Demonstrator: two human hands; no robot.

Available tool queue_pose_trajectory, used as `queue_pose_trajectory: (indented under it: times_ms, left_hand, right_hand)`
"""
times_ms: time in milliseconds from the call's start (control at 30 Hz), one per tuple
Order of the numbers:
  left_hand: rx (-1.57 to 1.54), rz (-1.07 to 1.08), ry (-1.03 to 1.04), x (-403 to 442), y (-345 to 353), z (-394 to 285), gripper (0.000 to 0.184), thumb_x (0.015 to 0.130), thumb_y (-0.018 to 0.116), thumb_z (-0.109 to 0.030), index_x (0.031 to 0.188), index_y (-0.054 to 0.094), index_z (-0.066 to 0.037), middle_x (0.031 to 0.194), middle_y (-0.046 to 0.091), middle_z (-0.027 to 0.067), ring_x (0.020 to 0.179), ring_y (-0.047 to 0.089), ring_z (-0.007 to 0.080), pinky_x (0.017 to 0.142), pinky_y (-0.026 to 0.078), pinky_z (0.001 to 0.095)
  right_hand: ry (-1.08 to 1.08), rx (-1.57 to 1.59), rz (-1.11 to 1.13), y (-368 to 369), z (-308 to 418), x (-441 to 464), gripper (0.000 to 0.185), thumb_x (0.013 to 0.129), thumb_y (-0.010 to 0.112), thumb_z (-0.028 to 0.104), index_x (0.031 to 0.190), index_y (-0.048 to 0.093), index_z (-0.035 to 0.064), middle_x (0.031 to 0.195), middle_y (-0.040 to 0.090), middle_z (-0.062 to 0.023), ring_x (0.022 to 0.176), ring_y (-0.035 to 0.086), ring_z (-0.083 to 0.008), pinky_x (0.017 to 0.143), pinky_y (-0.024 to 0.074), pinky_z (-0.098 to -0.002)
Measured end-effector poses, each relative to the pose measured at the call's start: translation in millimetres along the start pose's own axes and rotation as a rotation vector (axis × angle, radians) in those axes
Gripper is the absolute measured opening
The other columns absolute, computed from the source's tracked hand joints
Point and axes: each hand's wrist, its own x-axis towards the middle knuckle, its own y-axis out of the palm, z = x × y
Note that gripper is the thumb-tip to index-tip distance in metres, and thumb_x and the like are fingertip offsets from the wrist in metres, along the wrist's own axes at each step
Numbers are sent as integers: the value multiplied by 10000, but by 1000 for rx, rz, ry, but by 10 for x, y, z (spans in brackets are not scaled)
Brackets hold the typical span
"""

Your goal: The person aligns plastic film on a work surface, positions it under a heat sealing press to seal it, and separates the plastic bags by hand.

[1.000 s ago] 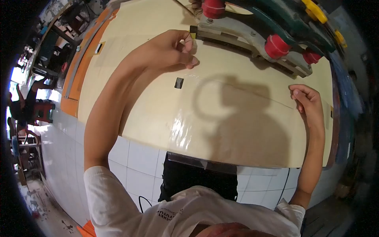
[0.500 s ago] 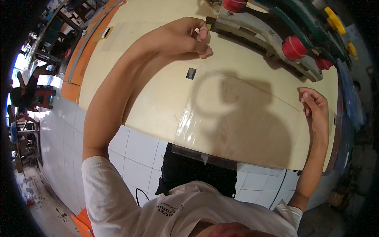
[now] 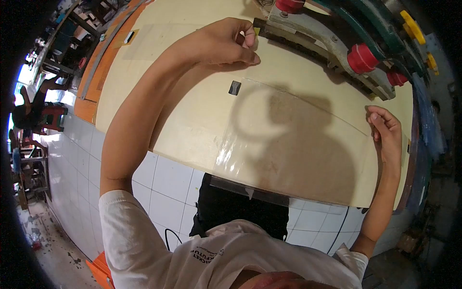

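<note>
My left hand [image 3: 231, 44] is at the upper middle, beside the left end of a metal bar [image 3: 308, 50] on a dark green machine. Its fingers are loosely curled, with a gap between thumb and forefinger and nothing visible in it. My right hand [image 3: 386, 129], at the right, has its fingers curled together near the far right corner of a clear sheet [image 3: 288, 154]; no object shows in it. The sheet lies on the cream tabletop [image 3: 183, 130]. A small black patch [image 3: 235, 87] is near the sheet's far left corner.
The machine's red knobs [image 3: 362, 59] and yellow handles [image 3: 413, 27] reach over the table's far right side. Orange board [image 3: 86, 110] and a metal strip border the left. A person [image 3: 26, 108] is at the far left by a red stool [image 3: 54, 118].
The tabletop's pattern and the machine have shifted in view, up and to the right. Both hands keep nearly the same pose beside the bar and the clear sheet.
</note>
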Motion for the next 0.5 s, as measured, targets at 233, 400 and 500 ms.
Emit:
queue_pose_trajectory:
  times_ms: [233, 400, 500]
  left_hand:
    - [57, -32, 33, 16, -4, 16, 275, 882, 673, -16, 812, 423, -106, 631, 443, -50, 504, 435, 44, 423, 328, 222]
    - [67, -78, -7, -17, 40, -57, 270, 897, 667, -57, 825, 411, -106, 643, 460, -43, 519, 456, 49, 433, 345, 221]
    - [53, -102, 38, 9, 36, 15, 276, 890, 681, -60, 834, 414, -104, 646, 474, -39, 541, 484, 53, 444, 372, 218]
  right_hand:
    - [-11, -14, -42, -1, -42, 14, 248, 904, 731, 197, 1076, 715, 19, 829, 689, -16, 553, 434, 4, 483, 321, -159]
    - [-37, 29, -49, 23, -45, 9, 238, 903, 731, 177, 1073, 712, 11, 846, 700, -31, 561, 441, -2, 487, 320, -163]
    - [-20, 10, -66, 41, -12, 4, 241, 905, 729, 171, 1076, 709, 3, 840, 693, -26, 568, 440, -6, 488, 317, -167]
